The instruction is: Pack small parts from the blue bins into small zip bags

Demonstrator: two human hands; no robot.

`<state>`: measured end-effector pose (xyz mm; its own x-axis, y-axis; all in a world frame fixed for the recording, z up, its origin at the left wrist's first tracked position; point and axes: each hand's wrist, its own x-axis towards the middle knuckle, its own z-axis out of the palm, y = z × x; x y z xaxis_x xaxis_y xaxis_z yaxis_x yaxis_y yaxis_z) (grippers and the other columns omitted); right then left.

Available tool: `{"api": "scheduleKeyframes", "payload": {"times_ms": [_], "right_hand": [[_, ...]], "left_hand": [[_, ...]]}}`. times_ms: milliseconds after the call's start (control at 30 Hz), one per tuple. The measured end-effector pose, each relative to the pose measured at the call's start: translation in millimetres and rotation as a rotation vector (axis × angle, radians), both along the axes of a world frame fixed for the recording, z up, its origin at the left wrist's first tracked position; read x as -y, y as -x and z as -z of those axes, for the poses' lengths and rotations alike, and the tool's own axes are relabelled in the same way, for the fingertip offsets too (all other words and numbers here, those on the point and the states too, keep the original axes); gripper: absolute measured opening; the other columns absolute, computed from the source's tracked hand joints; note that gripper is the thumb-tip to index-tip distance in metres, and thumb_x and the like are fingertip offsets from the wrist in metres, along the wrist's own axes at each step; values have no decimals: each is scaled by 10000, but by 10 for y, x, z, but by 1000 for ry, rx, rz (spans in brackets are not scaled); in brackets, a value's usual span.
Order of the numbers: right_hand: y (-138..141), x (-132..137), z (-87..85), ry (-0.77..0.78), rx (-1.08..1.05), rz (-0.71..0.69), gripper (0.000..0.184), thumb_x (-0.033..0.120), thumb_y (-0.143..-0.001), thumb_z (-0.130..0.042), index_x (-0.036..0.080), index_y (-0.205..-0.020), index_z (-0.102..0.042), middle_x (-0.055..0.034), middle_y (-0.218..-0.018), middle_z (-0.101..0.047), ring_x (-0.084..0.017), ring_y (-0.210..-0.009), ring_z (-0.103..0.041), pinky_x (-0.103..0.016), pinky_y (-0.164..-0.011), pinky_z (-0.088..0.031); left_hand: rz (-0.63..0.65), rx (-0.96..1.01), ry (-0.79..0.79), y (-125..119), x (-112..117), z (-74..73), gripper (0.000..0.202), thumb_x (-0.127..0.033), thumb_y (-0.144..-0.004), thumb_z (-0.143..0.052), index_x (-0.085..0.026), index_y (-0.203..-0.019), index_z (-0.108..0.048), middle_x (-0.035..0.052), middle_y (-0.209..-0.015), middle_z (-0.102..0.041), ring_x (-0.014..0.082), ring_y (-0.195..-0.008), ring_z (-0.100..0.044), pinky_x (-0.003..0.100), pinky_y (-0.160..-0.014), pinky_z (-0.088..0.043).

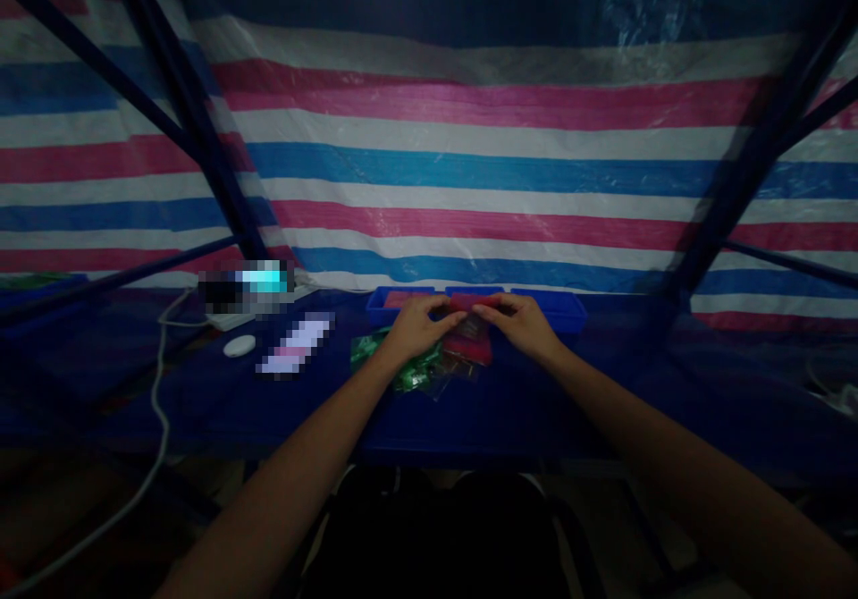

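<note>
My left hand (422,324) and my right hand (528,324) meet above the blue table, thumbs and fingertips pinched together. Between them they grip a small clear plastic bag (473,324) that looks reddish at its top edge; its contents are too dark to make out. Just below lies a red packet (471,350) on the table. Green shiny packets (416,377) are heaped under and beside my left wrist, with some clear bags (456,366) among them. Behind the hands stand blue bins (567,311) in a row; pinkish-red pieces (402,299) lie in the left one.
To the left on the blue table (509,411) are a blurred-out phone-like slab (296,345), a white round lid-like disc (239,346) and a blurred device (247,286). A white cable (161,402) hangs over the left side. Blue metal posts (724,179) flank a striped sheet (469,170).
</note>
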<state>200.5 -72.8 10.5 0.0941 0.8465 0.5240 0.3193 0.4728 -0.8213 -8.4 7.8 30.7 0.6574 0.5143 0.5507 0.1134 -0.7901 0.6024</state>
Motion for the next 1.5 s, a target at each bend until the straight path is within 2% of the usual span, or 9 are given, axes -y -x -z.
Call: {"api": "scheduleKeyframes", "payload": {"times_ms": [100, 300, 767, 933, 1033, 1133, 1267, 1367, 1500], "right_hand": [[13, -3, 4, 8, -49, -29, 331, 472, -803, -758, 218, -1015, -746, -44, -962, -768, -218, -854, -699, -349, -791, -551], [-7, -40, 41, 0, -4, 47, 294, 471, -808, -748, 209, -941, -747, -47, -901, -759, -211, -795, -687, -347, -758, -549], [-36, -78, 85, 44, -111, -7, 395, 407, -743, -811, 206, -1052, -669, -63, -993, -754, -222, -915, -720, -392, -878, -574], [-37, -73, 67, -12, -140, 24, 364, 415, -740, -814, 207, -1000, -666, -57, -982, -749, -217, -911, -716, -384, -885, -571], [-45, -75, 85, 43, -111, -7, 428, 415, -727, -825, 213, -1067, -663, -58, -1003, -752, -218, -905, -719, -382, -863, -573], [-73, -90, 108, 63, -40, 15, 384, 441, -738, -808, 207, -1012, -676, -54, -966, -750, -217, -870, -710, -377, -829, -567], [-122, -125, 116, -18, 11, 157, 308, 457, -765, -778, 199, -883, -656, -35, -859, -716, -213, -809, -682, -357, -791, -546], [-107, -134, 110, -64, -8, 253, 307, 465, -775, -768, 204, -859, -630, -28, -827, -690, -212, -785, -667, -346, -760, -543], [31, -80, 77, -37, -93, 84, 334, 480, -775, -777, 216, -922, -634, -44, -928, -715, -216, -892, -692, -363, -863, -563]], "left_hand": [[-14, -6, 20, 2, -34, 17, 281, -417, -918, -634, -184, -1032, -743, 84, -991, -759, 213, -874, -685, 341, -800, -528], [11, -8, 67, -5, -40, 28, 327, -437, -923, -625, -180, -1090, -736, 88, -1029, -756, 211, -884, -683, 337, -810, -521], [-31, -27, 82, -12, -60, 45, 294, -456, -914, -613, -193, -932, -742, 58, -889, -741, 171, -763, -648, 283, -674, -477], [-25, 17, 87, -19, -53, 41, 294, -451, -912, -623, -184, -964, -735, 57, -918, -742, 184, -805, -662, 304, -727, -507], [-29, 21, 82, -25, -64, 56, 284, -441, -909, -636, -182, -967, -737, 60, -931, -746, 190, -825, -668, 313, -744, -512], [-41, 19, 71, -24, -78, 68, 257, -416, -915, -639, -194, -998, -738, 66, -951, -746, 192, -834, -673, 320, -752, -517], [-78, 70, 8, -19, -47, 36, 289, -388, -909, -661, -202, -1125, -706, 86, -1067, -729, 199, -910, -676, 350, -825, -531], [-85, 65, -112, -36, 32, -5, 270, -385, -901, -676, -217, -1108, -722, 87, -1101, -716, 208, -969, -661, 364, -869, -523], [-30, -26, -179, -74, 127, -7, 322, -405, -862, -724, -228, -1131, -721, 75, -1090, -728, 223, -989, -660, 374, -903, -511]]}}
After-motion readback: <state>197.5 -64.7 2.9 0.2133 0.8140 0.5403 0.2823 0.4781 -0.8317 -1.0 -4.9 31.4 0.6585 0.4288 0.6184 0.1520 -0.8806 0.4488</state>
